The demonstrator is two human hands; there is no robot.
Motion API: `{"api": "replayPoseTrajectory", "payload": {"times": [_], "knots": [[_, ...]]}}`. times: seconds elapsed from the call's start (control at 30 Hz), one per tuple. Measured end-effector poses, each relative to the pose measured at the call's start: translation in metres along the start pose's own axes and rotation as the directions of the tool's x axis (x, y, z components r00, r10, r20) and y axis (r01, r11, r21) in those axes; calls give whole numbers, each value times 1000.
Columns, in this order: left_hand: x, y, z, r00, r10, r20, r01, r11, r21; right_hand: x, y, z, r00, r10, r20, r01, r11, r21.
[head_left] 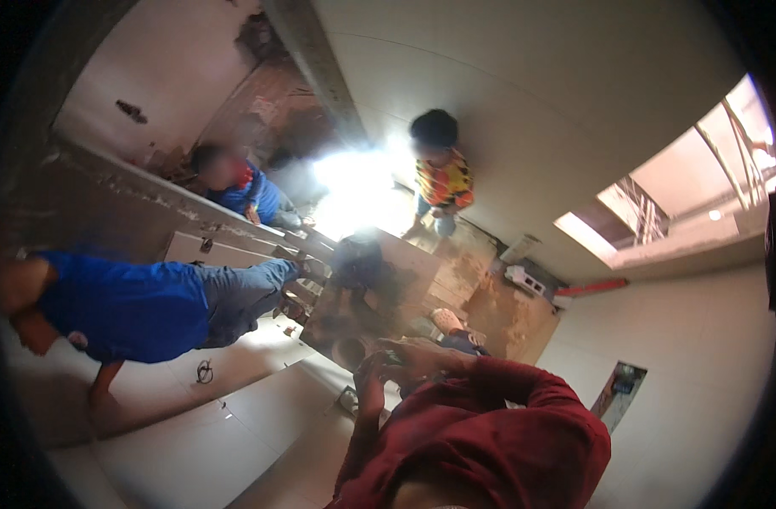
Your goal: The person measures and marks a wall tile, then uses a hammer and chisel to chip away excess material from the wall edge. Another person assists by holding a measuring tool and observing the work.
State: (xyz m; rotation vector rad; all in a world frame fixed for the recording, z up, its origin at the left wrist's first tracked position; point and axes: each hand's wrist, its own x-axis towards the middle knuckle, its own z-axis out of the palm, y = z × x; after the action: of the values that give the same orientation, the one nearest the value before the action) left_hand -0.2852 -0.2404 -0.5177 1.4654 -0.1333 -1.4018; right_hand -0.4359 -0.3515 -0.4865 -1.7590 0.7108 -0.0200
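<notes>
My left hand (pixel 371 371) and my right hand (pixel 418 358) meet in front of my chest, below the middle of the view. Both arms wear dark red sleeves. The fingers look bent and closed together around something small; blur and dim light hide what it is. Beside the left hand's fingers there is a round brownish shape (pixel 349 352), whose kind I cannot make out. Past the hands lies a dim greyish board or floor panel (pixel 405 276). My foot in a light, dotted shoe (pixel 446 321) shows just beyond the right hand.
A person in blue (pixel 133 305) leans at the left; another person in blue (pixel 252 191) is by the opening. Near a glaring light (pixel 354 191) stands a person in a yellow-orange patterned shirt (pixel 443 178). A white device (pixel 525 278) and red bar (pixel 593 287) lie along the wall.
</notes>
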Motion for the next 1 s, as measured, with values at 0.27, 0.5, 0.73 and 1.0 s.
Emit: {"api": "replayPoseTrajectory", "payload": {"times": [0.27,0.5,0.73,1.0], "knots": [[22,-12,-16,992,-99,75,92,991,92,9,22,5,998,-70,9,69,996,47],[54,-52,-38,977,-181,112,132,929,345,17,46,10,993,-112,-21,110,991,-78],[54,-50,-12,969,-174,176,114,945,307,12,54,0,998,-55,-44,37,941,-337],[69,-52,-9,964,-143,223,88,968,236,14,59,-4,991,-87,-101,42,924,-381]]}}
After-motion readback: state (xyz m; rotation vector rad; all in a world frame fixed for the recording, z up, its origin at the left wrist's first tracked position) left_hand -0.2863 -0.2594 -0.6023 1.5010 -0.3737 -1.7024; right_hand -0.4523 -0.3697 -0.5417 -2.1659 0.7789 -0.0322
